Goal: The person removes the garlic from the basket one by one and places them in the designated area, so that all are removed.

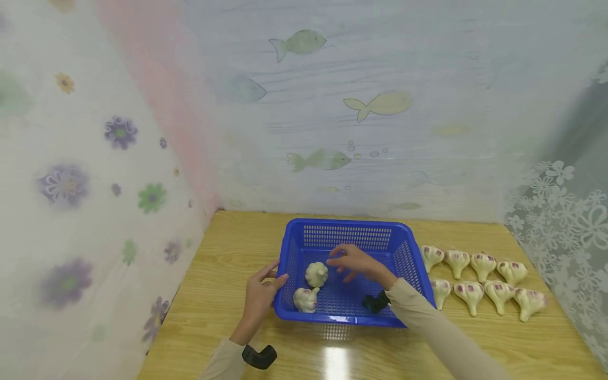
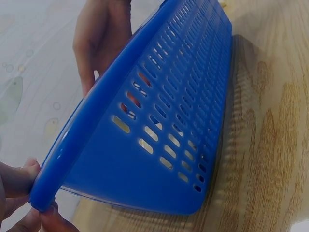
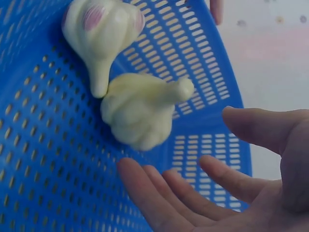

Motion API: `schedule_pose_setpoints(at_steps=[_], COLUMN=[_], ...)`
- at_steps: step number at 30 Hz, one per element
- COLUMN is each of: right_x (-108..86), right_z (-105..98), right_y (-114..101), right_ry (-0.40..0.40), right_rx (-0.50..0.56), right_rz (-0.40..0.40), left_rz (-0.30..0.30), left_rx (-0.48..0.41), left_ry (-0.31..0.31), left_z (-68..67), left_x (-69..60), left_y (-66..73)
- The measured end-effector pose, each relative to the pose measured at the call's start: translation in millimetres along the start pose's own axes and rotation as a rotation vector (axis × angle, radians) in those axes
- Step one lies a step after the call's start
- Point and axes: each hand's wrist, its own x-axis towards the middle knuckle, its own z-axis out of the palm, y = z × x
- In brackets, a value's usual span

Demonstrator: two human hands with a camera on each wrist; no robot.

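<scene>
A blue plastic basket [image 1: 339,320] with slotted walls stands on the table. My left hand [image 1: 258,300] grips its left rim, with the thumb on one side and fingers on the other in the left wrist view. Two garlic bulbs lie inside at the left: a whitish bulb [image 3: 137,111] and a purple-marked bulb [image 3: 99,29], touching each other. Over the basket's interior, my right hand [image 1: 356,262] has its fingers spread beside the whitish bulb, apart from it and holding nothing.
Right of the basket, several garlic bulbs [image 1: 499,295] lie in two rows on the wooden table [image 1: 228,248]. A fish-patterned curtain [image 1: 380,169] hangs along the back edge, and a flower-patterned one [image 1: 95,227] hangs on the left.
</scene>
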Motion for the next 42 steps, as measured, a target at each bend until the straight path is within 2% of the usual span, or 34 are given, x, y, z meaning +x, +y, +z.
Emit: schedule_pose_setpoints(at_steps=[6, 12, 20, 23, 29, 42], right_x=[13.8, 26.9, 33.6, 35.8, 37.7, 29.4], right_z=[14.3, 24.7, 36.9, 38.7, 35.9, 12.8], right_y=[-0.9, 3.1, 4.9, 6.1, 6.9, -3.2], right_ry=[0.020, -0.005, -0.063, -0.060, -0.028, -0.051], right_rx=[-0.037, -0.112, -0.149, -0.152, -0.164, -0.089], right_rz=[0.060, 0.114, 0.098, 0.082, 0.048, -0.005], left_rz=[-0.013, -0.009, 0.003, 0.006, -0.005, -0.017], left_rx=[-0.006, 0.006, 0.014, 0.014, 0.007, -0.004], left_ry=[-0.005, -0.005, -0.007, -0.004, 0.002, 0.004], left_z=[-0.7, -0.1, 0.1, -0.3, 0.1, -0.4], left_x=[-0.9, -1.2, -1.4, -1.9, -1.8, -2.8], left_y=[0.8, 0.5, 0.2, 0.2, 1.5, 3.6])
